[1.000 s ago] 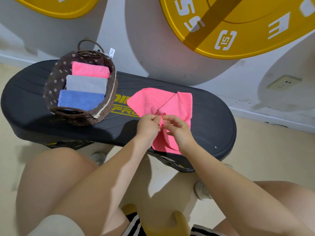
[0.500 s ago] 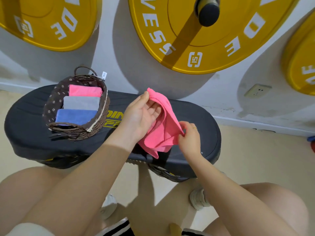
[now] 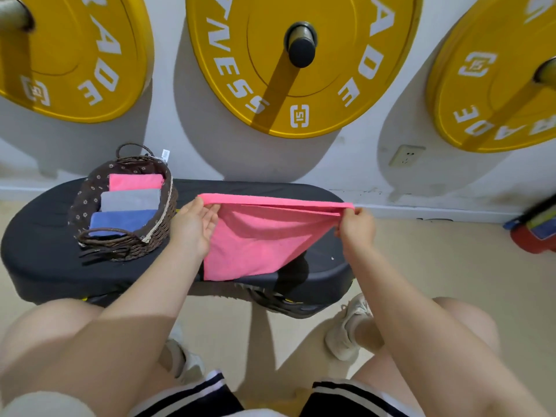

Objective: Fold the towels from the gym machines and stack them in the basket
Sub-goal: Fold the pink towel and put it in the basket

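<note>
Big yellow weight plates point(image 3: 298, 64) hang on the wall, and below them is a black padded worktop point(image 3: 39, 251). On its left end sits a brown wicker basket point(image 3: 156, 233) with three folded towels in a row: a pink towel point(image 3: 135, 182) at the far side, a grey towel point(image 3: 129, 200) in the middle and a blue towel point(image 3: 120, 221) nearest. A moment ago the pink towel being folded point(image 3: 258, 242) was bunched up between the hands. Now it is pulled out wide and hangs down over the worktop. The left hand point(image 3: 194, 225) has its fingers mostly straight, with the thumb pinching the top left corner. The right hand point(image 3: 356, 228) has its fingers curled round the top right corner. The towel looks ready to be laid flat and folded, then put in the basket with the others.
</note>
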Available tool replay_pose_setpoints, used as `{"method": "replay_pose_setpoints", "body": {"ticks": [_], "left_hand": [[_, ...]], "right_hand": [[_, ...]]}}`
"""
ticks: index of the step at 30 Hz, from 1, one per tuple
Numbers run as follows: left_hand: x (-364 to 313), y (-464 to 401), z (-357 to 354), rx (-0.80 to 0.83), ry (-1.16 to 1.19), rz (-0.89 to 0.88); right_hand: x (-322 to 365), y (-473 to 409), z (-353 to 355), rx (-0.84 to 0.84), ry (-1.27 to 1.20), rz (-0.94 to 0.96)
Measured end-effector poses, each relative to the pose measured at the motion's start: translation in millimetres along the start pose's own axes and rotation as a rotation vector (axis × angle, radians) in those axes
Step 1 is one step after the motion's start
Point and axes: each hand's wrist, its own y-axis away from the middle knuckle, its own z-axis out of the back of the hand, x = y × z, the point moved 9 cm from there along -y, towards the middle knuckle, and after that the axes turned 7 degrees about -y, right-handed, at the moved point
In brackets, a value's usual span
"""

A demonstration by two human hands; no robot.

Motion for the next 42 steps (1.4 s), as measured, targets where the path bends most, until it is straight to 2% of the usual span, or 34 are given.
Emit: {"method": "replay_pose_setpoints", "body": {"ticks": [4,7,13,16,22,29,31,35,38,42], "left_hand": [[-3.7,16.6,2.8,-0.058,-0.101,-0.057],[-33.1,30.2,-10.2,-0.070,-0.070,-0.185],[-74.2,30.2,-32.4,-0.086,-0.156,-0.354],[-74.1,7.8,-29.5,-0.153,-0.269,-0.378],[-55.8,-44.8,-48.9,-0.103,-0.230,-0.238],[-88.6,-77.0,-95.2,-0.047,-0.135,-0.283],[-95.6,-76.1,-99.5,-0.030,-0.105,-0.296],[-75.1,-76.5,-77.6,-0.055,-0.208,-0.244],[-37.0,-82.6,-40.7,-0.103,-0.375,-0.174],[14.9,-82.3,0.2,-0.080,-0.659,-0.095]], "right_hand": [[28.3,9.6,2.4,0.010,-0.545,-0.061],[52.6,16.4,6.3,0.014,-0.746,-0.041],[88.0,14.8,26.9,-0.099,-0.659,0.132],[88.2,-0.2,22.0,-0.131,-0.619,0.131],[57.0,-55.0,-33.5,0.040,-0.659,-0.079],[94.5,-90.6,-57.1,0.152,-0.809,-0.079],[102.1,-92.7,-52.0,0.147,-0.738,-0.043],[77.7,-88.5,-40.1,0.095,-0.366,0.000],[28.4,-76.1,-47.7,0.183,-0.204,-0.106],[-47.0,-51.9,-50.9,0.337,-0.007,-0.305]]}}
